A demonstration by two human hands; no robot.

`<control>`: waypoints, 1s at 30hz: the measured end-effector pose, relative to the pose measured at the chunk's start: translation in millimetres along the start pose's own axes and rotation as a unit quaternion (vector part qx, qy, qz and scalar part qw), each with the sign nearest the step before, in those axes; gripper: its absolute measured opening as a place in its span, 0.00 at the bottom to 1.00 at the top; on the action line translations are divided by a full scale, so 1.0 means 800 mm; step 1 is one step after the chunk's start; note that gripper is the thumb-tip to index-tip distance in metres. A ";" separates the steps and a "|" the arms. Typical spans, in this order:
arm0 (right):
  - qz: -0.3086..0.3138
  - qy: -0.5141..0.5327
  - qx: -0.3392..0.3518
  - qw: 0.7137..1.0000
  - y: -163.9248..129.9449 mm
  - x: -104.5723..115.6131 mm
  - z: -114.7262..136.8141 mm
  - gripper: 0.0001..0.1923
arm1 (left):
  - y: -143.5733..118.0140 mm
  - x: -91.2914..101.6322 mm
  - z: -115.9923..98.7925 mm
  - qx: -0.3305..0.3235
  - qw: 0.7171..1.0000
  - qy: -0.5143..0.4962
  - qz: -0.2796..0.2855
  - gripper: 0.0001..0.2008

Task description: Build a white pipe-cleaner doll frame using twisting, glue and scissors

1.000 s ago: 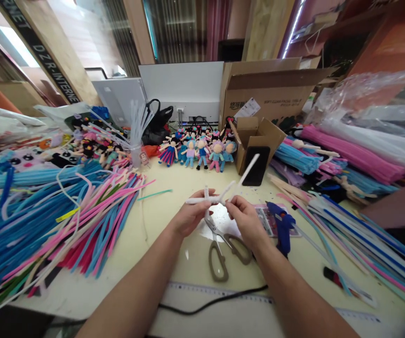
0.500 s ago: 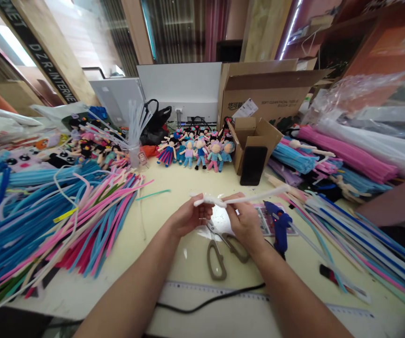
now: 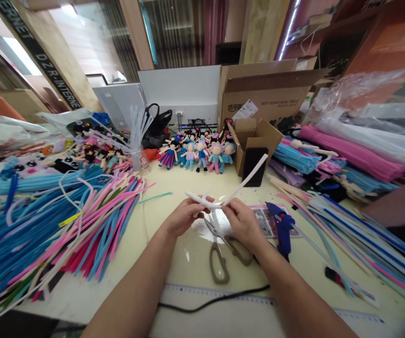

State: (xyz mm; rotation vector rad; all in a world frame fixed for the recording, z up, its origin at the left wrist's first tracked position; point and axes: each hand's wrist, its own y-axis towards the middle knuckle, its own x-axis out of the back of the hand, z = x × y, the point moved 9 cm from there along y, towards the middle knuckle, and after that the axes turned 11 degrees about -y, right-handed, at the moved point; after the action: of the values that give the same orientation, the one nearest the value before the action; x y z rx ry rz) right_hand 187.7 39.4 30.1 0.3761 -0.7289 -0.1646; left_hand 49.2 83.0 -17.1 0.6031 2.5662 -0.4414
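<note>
A white pipe cleaner [image 3: 246, 180] is stretched between my hands above the table, bent and twisted in its middle part. My left hand [image 3: 184, 216] pinches its left part, where a short end sticks out past the fingers. With closed fingers my right hand [image 3: 240, 218] grips it further right, and a long free end slants up in front of a black phone. Below the hands lie scissors [image 3: 219, 256] with grey-brown handles, their blades partly over a shiny white patch. A blue glue gun [image 3: 281, 230] lies just right of my right hand.
Piles of coloured pipe cleaners lie at left [image 3: 93, 225] and right [image 3: 357, 239]. Several small dolls [image 3: 200, 155] stand at the back beside a cardboard box [image 3: 258, 136] and the phone [image 3: 258, 164]. A ruler [image 3: 237, 293] and a black cable [image 3: 191, 311] lie along the front.
The long free end of the white pipe cleaner has swung from nearly level to slanting upward. More of its left end shows past my left fingers. The scissors have not moved on the table.
</note>
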 end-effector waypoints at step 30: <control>-0.019 -0.172 0.129 0.977 -0.015 0.000 0.041 0.11 | 0.007 0.009 0.038 0.104 0.991 -0.045 -0.065 0.19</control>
State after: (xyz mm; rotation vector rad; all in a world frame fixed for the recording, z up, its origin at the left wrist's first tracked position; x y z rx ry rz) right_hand 165.2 19.2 47.9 0.6179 -1.0903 -0.1734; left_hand 57.4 78.1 -47.4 0.4770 2.5005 -0.7701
